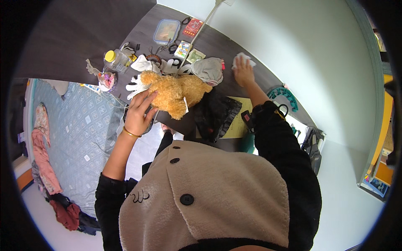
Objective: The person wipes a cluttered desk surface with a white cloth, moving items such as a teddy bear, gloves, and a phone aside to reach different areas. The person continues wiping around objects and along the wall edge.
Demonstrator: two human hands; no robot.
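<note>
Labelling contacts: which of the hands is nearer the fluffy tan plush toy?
Left. The left hand rests on the fluffy tan plush toy at its left end; the right hand is apart, up and right of it, on a white cloth.
</note>
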